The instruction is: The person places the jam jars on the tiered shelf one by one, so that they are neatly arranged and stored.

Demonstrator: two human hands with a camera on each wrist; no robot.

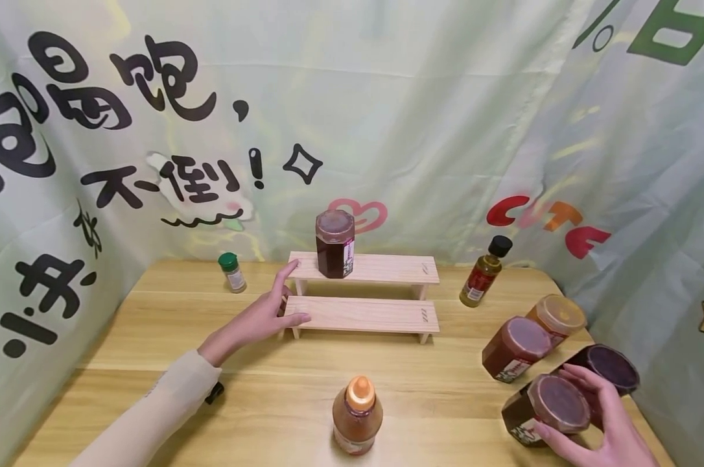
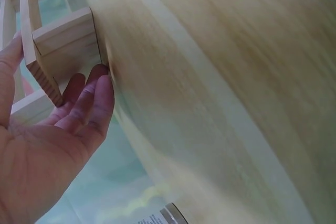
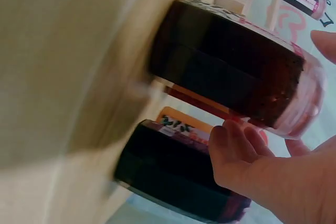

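A two-tier wooden stand (image 1: 360, 314) sits mid-table, and my left hand (image 1: 264, 314) grips its left end. The thumb lies over the lower shelf, the index finger reaches the upper one, and in the left wrist view the other fingers (image 2: 86, 98) curl beneath the lower board. On the upper shelf stands a dark, faceted jar with a pale lid (image 1: 336, 243). At the front right my right hand (image 1: 603, 415) holds a similar dark jar (image 1: 521, 412) between thumb and fingers. Close behind that hand is another dark jar (image 3: 168, 166), partly hidden in the head view.
A reddish jar (image 1: 509, 350) and an amber-lidded jar (image 1: 556, 316) stand farther back on the right. An orange-capped squeeze bottle (image 1: 356, 421) is at the front. A black-capped oil bottle (image 1: 481, 279) and a green-capped shaker (image 1: 233, 275) flank the stand. Printed fabric (image 1: 416, 130) hangs around the table.
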